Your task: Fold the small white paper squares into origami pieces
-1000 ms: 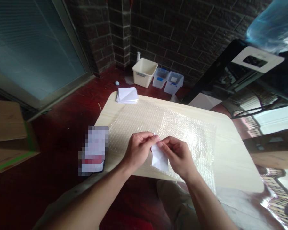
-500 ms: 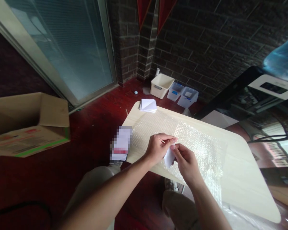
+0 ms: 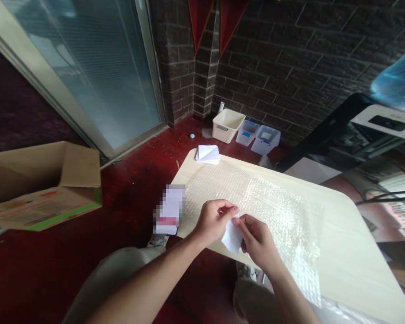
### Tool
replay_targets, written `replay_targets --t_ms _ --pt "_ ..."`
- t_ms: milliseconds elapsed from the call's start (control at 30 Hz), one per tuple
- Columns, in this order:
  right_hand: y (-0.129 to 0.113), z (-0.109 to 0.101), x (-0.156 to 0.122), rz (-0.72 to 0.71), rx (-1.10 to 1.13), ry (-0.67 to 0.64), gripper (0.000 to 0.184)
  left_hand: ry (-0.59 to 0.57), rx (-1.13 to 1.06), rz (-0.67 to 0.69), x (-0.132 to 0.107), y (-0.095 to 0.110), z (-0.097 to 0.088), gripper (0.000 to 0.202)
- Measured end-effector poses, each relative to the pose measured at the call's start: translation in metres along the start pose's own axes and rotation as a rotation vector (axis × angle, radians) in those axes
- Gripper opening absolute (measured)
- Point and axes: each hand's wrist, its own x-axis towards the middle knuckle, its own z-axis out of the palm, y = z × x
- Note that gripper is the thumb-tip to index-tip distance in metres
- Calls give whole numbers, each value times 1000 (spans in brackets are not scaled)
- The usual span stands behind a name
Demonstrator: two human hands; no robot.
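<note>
Between my two hands is a small piece of white paper [image 3: 231,237], hanging over the near edge of the table. My left hand [image 3: 214,222] pinches its top edge with thumb and fingertips. Close beside it, my right hand [image 3: 256,236] grips the paper's right side, thumb in front and the other fingers partly hidden behind. Under and beyond both hands lies a sheet of clear bubble wrap [image 3: 273,207], spread across the pale wooden table [image 3: 347,252]. A stack of white paper [image 3: 207,154] rests at the table's far left corner.
A blurred-out phone-like object [image 3: 170,209] lies by the table's left edge. An open cardboard box [image 3: 43,193] stands on the left. Along the wall are a cream bin [image 3: 227,126] and clear plastic boxes [image 3: 266,140]. A water dispenser [image 3: 384,123] is at right.
Both hands have shifted slightly left and down in the picture with the paper, and more of its face now shows. The whole view has moved a little too.
</note>
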Motion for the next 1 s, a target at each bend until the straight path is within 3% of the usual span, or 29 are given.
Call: replay_targets --t_ms 233,467,767,1000 --pt "-3 -2 16 -53 9 58 51 -64 -35 -10 25 7 2 27" --pt "-2 8 15 -76 75 58 45 2 34 59 17 7 1 26" --pt "-6 19 23 -88 135 87 44 48 -108 3 24 -2 -6 21" --pt "-7 12 20 66 -77 38 58 129 -162 -102 27 -5 -8 27"
